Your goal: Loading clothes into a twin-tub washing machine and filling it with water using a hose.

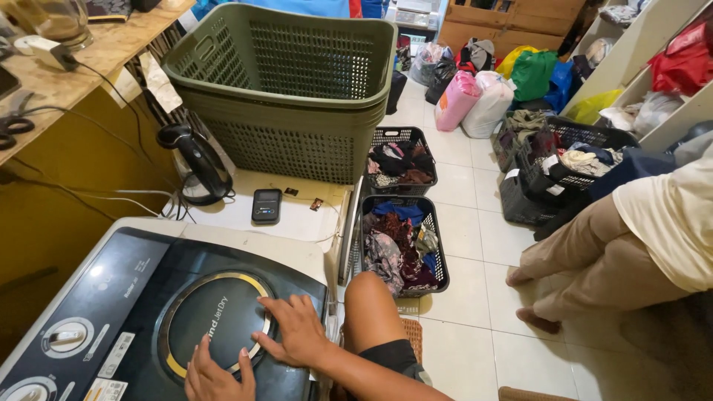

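Observation:
A top-loading washing machine (pixel 96 297) with a dark glass lid and a gold ring around its round window fills the lower left. My right hand (pixel 291 330) lies flat on the lid, fingers spread over the ring's right side. My left hand (pixel 215 379) rests on the lid's near edge at the bottom, fingers apart, holding nothing. Two control dials (pixel 67 336) sit on the machine's left panel. My bare knee (pixel 371 301) sticks out just right of the machine.
Stacked green laundry baskets (pixel 286 85), a kettle (pixel 197 160) and a small black device (pixel 267 205) sit on a white surface behind. Two black baskets of clothes (pixel 401 241) stand on the tiled floor. Another person (pixel 631 245) crouches at right beside more baskets and bags.

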